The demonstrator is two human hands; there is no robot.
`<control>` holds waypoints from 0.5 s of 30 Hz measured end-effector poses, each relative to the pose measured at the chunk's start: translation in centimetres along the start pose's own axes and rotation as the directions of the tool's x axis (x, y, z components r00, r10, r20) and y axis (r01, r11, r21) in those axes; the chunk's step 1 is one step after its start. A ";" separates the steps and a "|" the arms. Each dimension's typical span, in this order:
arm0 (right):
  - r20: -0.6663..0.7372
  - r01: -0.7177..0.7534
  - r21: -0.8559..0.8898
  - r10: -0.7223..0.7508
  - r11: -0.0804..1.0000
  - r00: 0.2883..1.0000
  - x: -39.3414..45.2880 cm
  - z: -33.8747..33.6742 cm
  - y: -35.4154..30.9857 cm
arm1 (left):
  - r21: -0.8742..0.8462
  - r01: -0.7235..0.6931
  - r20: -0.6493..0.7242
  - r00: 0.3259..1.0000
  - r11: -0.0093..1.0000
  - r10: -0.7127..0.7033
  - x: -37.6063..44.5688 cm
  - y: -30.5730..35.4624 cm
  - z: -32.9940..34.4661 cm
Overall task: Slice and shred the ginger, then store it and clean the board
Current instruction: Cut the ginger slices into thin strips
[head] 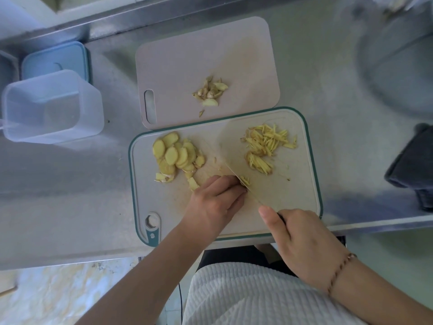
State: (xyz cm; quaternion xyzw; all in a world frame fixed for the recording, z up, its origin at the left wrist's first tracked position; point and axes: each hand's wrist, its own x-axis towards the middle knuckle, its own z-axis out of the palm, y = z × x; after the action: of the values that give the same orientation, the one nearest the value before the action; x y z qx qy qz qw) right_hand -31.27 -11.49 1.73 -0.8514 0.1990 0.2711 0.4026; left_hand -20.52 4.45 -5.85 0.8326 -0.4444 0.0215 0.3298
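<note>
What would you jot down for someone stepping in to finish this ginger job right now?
Left hand: fingers curled, pinning a small stack of ginger beside the blade.
Right hand: grips the knife, blade down on the green-rimmed board.
Done: a pile of shreds lies on the board's right.
Left: the slices heaped on the board's left need shredding. Then store the ginger; the open clear container and its blue lid wait at far left. Trimmings sit on the pink board behind. Boards not yet cleaned.
</note>
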 end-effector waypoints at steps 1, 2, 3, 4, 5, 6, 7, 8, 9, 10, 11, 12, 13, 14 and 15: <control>0.001 0.001 0.006 -0.001 1.000 1.000 0.1 0.1 -0.1 | 0.001 -0.005 0.003 1.000 1.000 0.005 0.0 0.0 0.0; 0.004 -0.001 0.017 0.001 1.000 1.000 0.2 0.1 -0.1 | 0.001 -0.009 0.007 1.000 1.000 0.009 0.0 -0.1 0.0; 0.010 -0.006 0.030 0.006 1.000 1.000 0.4 0.2 -0.2 | 0.002 -0.012 0.010 1.000 1.000 0.012 -0.1 -0.1 0.0; 0.015 -0.008 0.037 0.008 0.999 1.000 0.8 0.2 -0.3 | 0.005 -0.013 0.009 1.000 1.000 0.013 -0.1 -0.1 0.1; 0.013 -0.006 0.037 0.006 0.999 1.000 1.4 0.3 -0.4 | 0.006 -0.010 0.008 1.000 1.000 0.010 -0.1 -0.1 0.2; 0.001 0.003 0.033 -0.003 0.999 1.000 1.9 0.3 -0.6 | 0.004 -0.007 0.007 1.000 1.000 0.007 -0.1 -0.1 0.2; -0.018 0.017 0.025 -0.016 1.000 1.000 2.5 0.3 -0.8 | 0.002 -0.005 0.004 1.000 1.000 0.005 -0.1 -0.1 0.2; -0.034 0.030 0.012 -0.030 0.999 0.999 2.8 0.4 -1.0 | 0.002 -0.005 0.003 1.000 1.000 0.005 -0.1 -0.1 0.1; -0.040 0.037 0.003 -0.037 0.999 0.998 2.8 0.4 -1.0 | 0.001 -0.007 0.005 1.000 1.000 0.007 -0.1 -0.1 0.1; -0.040 0.037 0.002 -0.037 0.999 0.998 2.5 0.4 -0.8 | 0.002 -0.009 0.007 1.000 1.000 0.009 0.0 -0.1 0.0; -0.037 0.034 0.007 -0.034 0.999 0.999 2.0 0.4 -0.6 | 0.003 -0.010 0.006 1.000 1.000 0.010 -0.1 -0.1 0.0; -0.033 0.028 0.012 -0.027 1.000 0.999 1.4 0.4 -0.3 | 0.004 -0.009 0.001 1.000 1.000 0.009 -0.1 -0.1 0.0; -0.032 0.022 0.013 -0.022 1.000 0.999 0.8 0.4 0.0 | 0.003 -0.010 -0.007 1.000 1.000 0.010 -0.1 -0.1 0.0; -0.028 0.018 0.009 -0.018 1.000 0.999 0.5 0.4 0.1 | 0.003 -0.012 -0.013 1.000 1.000 0.012 -0.1 -0.1 0.0; -0.021 0.014 0.001 -0.014 1.000 1.000 0.4 0.5 0.3 | 0.002 -0.014 -0.017 1.000 1.000 0.014 -0.2 -0.1 0.0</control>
State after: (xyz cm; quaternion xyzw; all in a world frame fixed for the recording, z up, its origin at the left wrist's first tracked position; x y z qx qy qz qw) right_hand -31.22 -11.32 1.06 -0.8553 0.1976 0.2592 0.4028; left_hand -20.53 4.61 -6.00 0.8296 -0.4474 0.0315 0.3325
